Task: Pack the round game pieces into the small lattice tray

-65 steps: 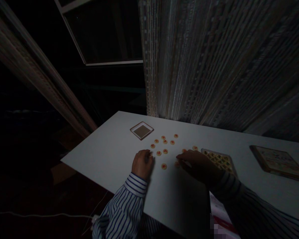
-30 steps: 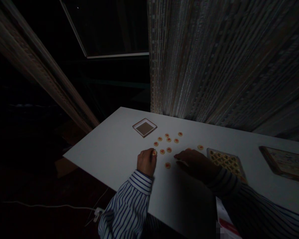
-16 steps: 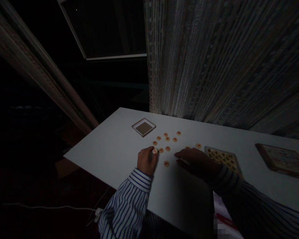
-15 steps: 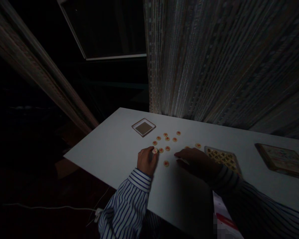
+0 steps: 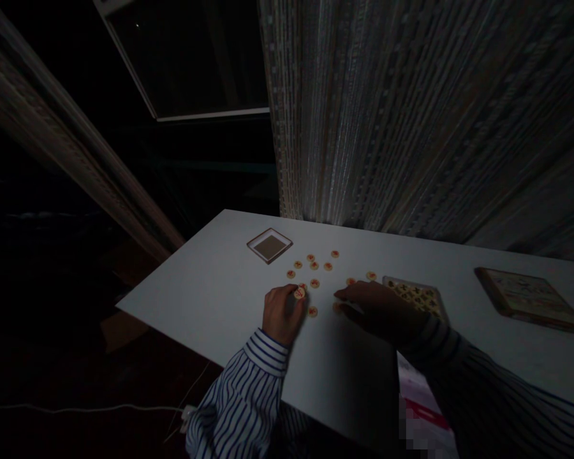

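Observation:
My left hand (image 5: 281,313) is closed in a pinch on a round xiangqi piece (image 5: 300,292), its red character facing up toward me. Another piece lies partly hidden just behind it. At the fingertips of my right hand (image 5: 370,307) is a second xiangqi piece (image 5: 337,307), between thumb and index finger; whether it touches the table I cannot tell. Between the hands lies a loose piece (image 5: 312,312) with a red mark. Beyond them several more red-marked pieces (image 5: 314,266) are scattered face up on the white table (image 5: 210,280).
A clear tray of dark-marked pieces (image 5: 418,294) sits beyond my right forearm, partly covered by it. An open box lid (image 5: 270,246) lies at the back left, and a flat decorated box (image 5: 530,299) at the right. String curtains (image 5: 363,115) hang behind the table.
My view has shifted slightly right. The piece at my right fingertips, tilted nearly edge-on before, now shows its face. My left hand still holds its piece.

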The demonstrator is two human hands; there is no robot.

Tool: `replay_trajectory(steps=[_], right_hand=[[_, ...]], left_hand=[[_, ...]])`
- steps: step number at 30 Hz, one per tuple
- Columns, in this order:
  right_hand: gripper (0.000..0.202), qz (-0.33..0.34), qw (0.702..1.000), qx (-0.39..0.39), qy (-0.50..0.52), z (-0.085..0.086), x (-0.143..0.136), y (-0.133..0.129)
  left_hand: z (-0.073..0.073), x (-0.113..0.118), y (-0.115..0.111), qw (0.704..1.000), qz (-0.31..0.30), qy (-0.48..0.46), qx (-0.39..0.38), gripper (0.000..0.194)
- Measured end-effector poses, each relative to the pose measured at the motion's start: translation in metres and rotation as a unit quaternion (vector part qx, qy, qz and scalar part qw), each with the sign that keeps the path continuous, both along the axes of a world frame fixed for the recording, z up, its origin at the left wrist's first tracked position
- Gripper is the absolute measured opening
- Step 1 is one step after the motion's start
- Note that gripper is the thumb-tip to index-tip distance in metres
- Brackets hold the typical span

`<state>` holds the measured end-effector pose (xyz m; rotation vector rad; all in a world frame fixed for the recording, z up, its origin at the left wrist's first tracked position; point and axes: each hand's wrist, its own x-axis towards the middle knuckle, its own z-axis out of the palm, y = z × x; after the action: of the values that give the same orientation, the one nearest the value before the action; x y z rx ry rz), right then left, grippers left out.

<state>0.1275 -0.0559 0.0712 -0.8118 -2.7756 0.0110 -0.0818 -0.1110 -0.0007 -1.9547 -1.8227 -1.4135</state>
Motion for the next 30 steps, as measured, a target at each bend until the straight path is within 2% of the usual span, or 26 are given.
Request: replay_trajectory(steps=[7,13,30], right_hand=[[0.025,-0.014,0.999,0.020,0.025,0.000,0.010,-0.002],[0.024,0.011,0.997,0.031,0.068,-0.005,0.019,0.000],[0.021,-0.016,0.990,0.033,0.134,-0.016,0.048,-0.006]], left_hand=[[0.004,0.012,-0.003,1.000,-0.024,-0.002,-0.004,0.022],[0.003,0.015,-0.003,0.999,-0.038,-0.002,0.028,0.023],[0.007,0.041,-0.007,0.994,-0.102,0.025,0.039,0.021]])
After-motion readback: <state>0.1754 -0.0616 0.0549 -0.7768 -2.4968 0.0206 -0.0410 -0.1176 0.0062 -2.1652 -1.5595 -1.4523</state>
